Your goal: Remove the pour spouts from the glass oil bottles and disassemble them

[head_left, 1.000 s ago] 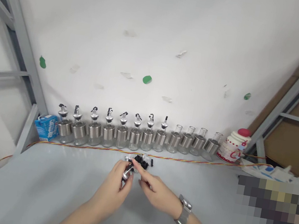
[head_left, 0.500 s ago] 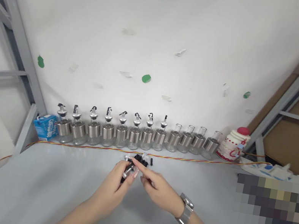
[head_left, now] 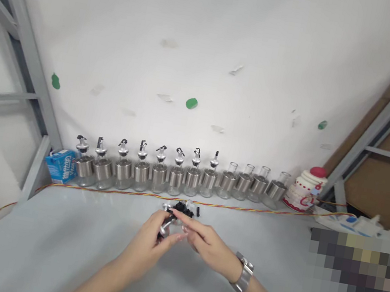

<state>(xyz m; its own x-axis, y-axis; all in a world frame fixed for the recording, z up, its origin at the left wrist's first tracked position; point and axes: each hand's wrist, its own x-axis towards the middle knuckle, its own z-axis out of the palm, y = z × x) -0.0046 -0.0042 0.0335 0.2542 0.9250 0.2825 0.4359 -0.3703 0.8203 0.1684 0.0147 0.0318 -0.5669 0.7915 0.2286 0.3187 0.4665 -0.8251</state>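
My left hand [head_left: 149, 235] is closed around a silver-and-black pour spout [head_left: 166, 225], its metal body showing between thumb and fingers. My right hand [head_left: 209, 249], with a watch on its wrist, meets it from the right. The right index finger lies on the black part at the top of the spout, and its other fingers curl near my left thumb. Just beyond the fingertips is a pile of small black parts [head_left: 189, 212], partly hidden by my hands. A short black piece [head_left: 198, 211] lies at the pile's right.
A row of glass bottles with steel sleeves [head_left: 176, 178] stands along the wall; the left ones carry pour spouts, the right ones have bare necks. A blue carton [head_left: 61, 166] and a cake-shaped jar [head_left: 304, 189] flank them. A twisted red-yellow wire [head_left: 244, 207] crosses the grey table [head_left: 51, 231].
My left thumb has shifted right, away from the spout's body, so more of its metal shows. My right fingers have drawn in closer to the thumb. The bottles stand as before.
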